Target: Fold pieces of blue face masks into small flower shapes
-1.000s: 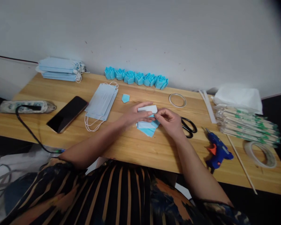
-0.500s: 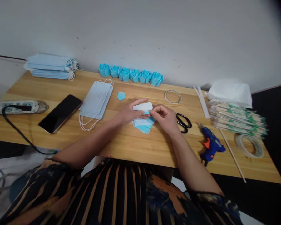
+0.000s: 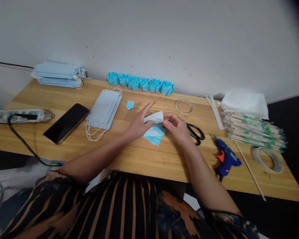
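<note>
At the left, 1 small blue piece (image 3: 130, 105) lay on the table (image 3: 164, 162), apart from the left hand (image 3: 139, 124), whose index finger was raised and spread while its thumb met the lower left edge of a white-faced strip (image 3: 155, 117); closure behind the strip could not be determined. The strip sat between the 2 hands, above layered blue pieces (image 3: 154, 136), its right end pinched by the right hand's (image 3: 175, 127) thumb and forefinger, near black-handled scissors (image 3: 200, 135).
</note>
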Motion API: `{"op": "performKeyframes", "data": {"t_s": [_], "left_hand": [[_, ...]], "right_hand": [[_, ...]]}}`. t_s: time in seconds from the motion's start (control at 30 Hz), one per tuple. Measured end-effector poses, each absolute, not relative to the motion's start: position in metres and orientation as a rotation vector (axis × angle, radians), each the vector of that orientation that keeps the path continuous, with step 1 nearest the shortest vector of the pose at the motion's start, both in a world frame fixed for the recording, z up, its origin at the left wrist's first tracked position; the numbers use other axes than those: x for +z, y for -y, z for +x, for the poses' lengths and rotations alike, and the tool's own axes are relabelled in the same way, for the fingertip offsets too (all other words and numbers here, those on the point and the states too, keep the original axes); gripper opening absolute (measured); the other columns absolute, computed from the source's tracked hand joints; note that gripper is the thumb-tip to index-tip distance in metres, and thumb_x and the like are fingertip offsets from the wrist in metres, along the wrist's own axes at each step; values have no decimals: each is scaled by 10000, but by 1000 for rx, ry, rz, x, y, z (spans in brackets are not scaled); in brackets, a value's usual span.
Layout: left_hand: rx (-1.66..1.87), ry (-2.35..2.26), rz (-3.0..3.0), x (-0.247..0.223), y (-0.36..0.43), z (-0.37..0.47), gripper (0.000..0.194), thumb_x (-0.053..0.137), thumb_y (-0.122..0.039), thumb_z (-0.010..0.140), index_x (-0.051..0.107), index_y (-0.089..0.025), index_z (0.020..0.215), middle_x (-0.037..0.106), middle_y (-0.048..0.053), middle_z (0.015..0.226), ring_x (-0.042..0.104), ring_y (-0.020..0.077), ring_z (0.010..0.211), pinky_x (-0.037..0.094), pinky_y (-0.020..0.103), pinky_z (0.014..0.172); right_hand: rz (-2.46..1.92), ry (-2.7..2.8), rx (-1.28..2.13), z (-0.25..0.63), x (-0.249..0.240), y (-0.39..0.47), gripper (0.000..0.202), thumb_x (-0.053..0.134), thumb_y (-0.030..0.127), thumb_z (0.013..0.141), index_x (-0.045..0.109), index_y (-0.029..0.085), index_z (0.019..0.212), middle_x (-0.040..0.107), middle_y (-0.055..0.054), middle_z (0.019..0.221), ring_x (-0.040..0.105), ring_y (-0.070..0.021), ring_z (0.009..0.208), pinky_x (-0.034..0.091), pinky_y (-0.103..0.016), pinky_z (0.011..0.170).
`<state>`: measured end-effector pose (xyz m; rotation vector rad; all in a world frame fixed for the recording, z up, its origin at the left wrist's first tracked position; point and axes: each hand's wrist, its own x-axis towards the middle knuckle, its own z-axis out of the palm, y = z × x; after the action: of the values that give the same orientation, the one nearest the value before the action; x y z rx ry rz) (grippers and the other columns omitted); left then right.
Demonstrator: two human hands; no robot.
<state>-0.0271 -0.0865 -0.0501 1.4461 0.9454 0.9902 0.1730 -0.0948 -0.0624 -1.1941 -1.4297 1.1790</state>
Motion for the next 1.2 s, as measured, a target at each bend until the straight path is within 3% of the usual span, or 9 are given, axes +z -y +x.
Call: {"op": "performKeyframes", "data": {"t_s": [0.17,0.37,0.5,0.67,0.93,1.03,1.13,1.2], "left_hand": [[1038,-930,1616,-57,90,-23,855,549,-92,847,279,-234,1645,699,119,1368,629,239,1315,454,434,1152],[1000,-941,1687,-55,93,-21,878,519,-46,857,235,-257,1661,684,122,1408,623,247,1327,450,459,1156],[944,-959,1728,-56,94,-20,883,525,-45,860,232,-253,1666,654,128,1452,613,261,1346,459,469,1157],[923,-1005,1763,-57,95,-19,847,523,-60,876,268,-264,1657,655,116,1452,609,267,1353,475,472,1147],[1004,-991,1668,-58,90,-21,686,632,-145,874,492,-223,1541,638,121,1475,592,275,1359,459,443,1161],[1037,-1038,1540,-63,86,-20,619,704,-190,845,584,-201,1451,629,138,1471,665,254,1204,543,381,1019],[998,-1015,1374,-67,82,-18,572,729,-222,839,615,-166,1397,743,107,1161,700,159,822,573,300,770],[995,-966,1287,-69,80,-18,492,725,-219,841,648,-138,1320,735,60,974,651,114,695,551,262,696]], "right_hand": [[-1164,1418,1230,171,-66,94,598,874,632,676,625,247,1060,651,12,829,610,-157,726,519,-290,650],[-1148,1434,1204,171,-72,95,582,877,521,705,594,268,1145,605,38,818,593,-159,727,523,-304,674],[-1193,1512,1142,169,-71,98,508,855,440,740,622,267,1157,674,4,945,640,-175,840,539,-333,781],[-1267,1577,1091,166,-65,101,435,798,380,780,659,269,1178,721,-57,1183,685,-220,1023,548,-405,918],[-1299,1585,974,172,-70,101,418,775,416,808,687,263,1187,747,-55,1116,683,-211,921,572,-385,836],[-1312,1590,943,174,-74,100,415,762,413,823,685,265,1203,746,-50,1129,680,-204,913,564,-393,861],[-1312,1573,943,175,-75,100,403,753,420,836,685,265,1201,749,-45,1087,683,-205,896,567,-392,842],[-1313,1548,942,174,-74,100,396,760,427,830,690,261,1182,751,-41,1044,686,-206,878,571,-378,805]]}}
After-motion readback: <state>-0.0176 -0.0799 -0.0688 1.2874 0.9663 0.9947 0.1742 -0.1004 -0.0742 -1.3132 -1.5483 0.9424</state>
